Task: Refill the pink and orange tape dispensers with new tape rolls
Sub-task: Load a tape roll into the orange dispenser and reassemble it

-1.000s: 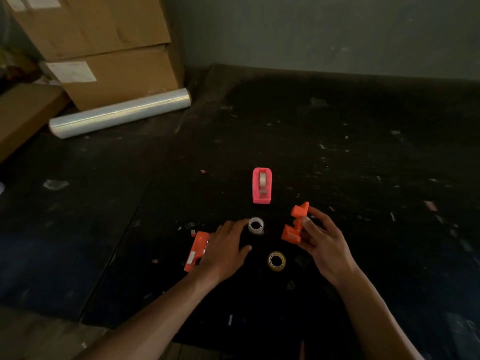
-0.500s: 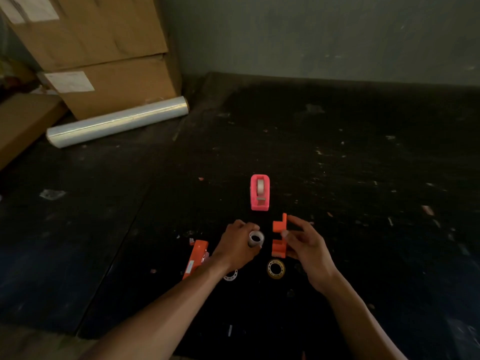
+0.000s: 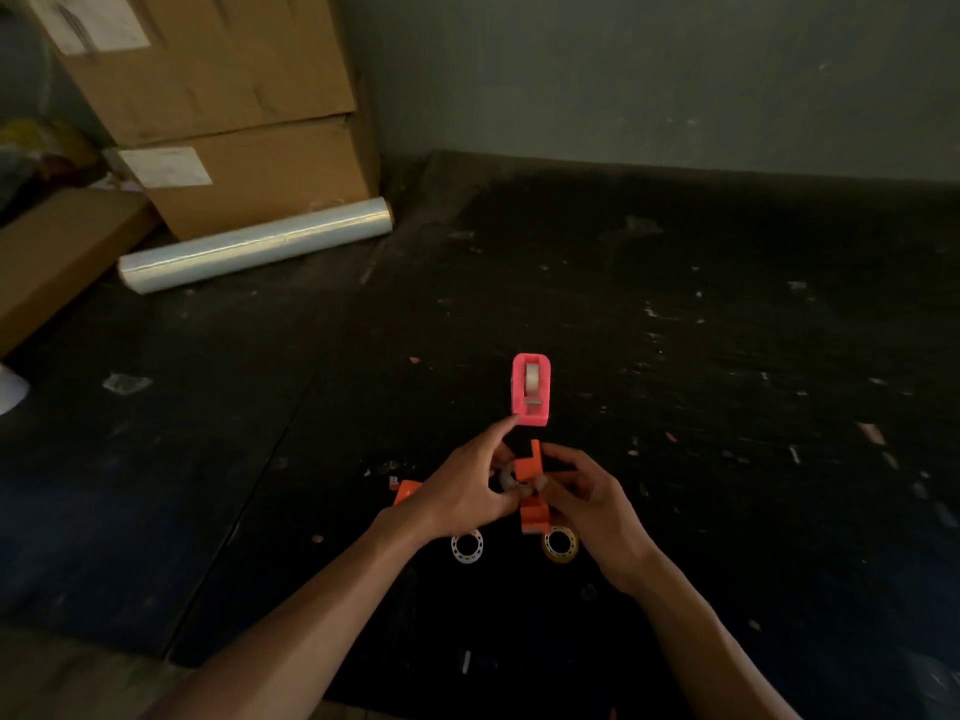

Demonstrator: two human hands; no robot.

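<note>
The pink tape dispenser (image 3: pixel 531 389) stands on the dark floor mat with a pale roll inside it. Just in front of it, my right hand (image 3: pixel 587 498) holds the orange dispenser (image 3: pixel 532 491) upright. My left hand (image 3: pixel 467 491) presses a white tape roll (image 3: pixel 506 478) against the orange dispenser's left side; my fingers hide most of the roll. On the mat below the hands lie an empty white core ring (image 3: pixel 466 547) and a yellowish tape roll (image 3: pixel 560 544).
An orange packet (image 3: pixel 404 492) lies partly hidden behind my left wrist. Stacked cardboard boxes (image 3: pixel 234 122) and a roll of clear stretch film (image 3: pixel 254 245) sit at the back left. A grey wall (image 3: pixel 649 80) bounds the mat's far edge. Small scraps litter the mat.
My left hand picked the white roll off the mat and carried it right to the orange dispenser. My right hand brought the dispenser left to meet it. The white core ring is uncovered.
</note>
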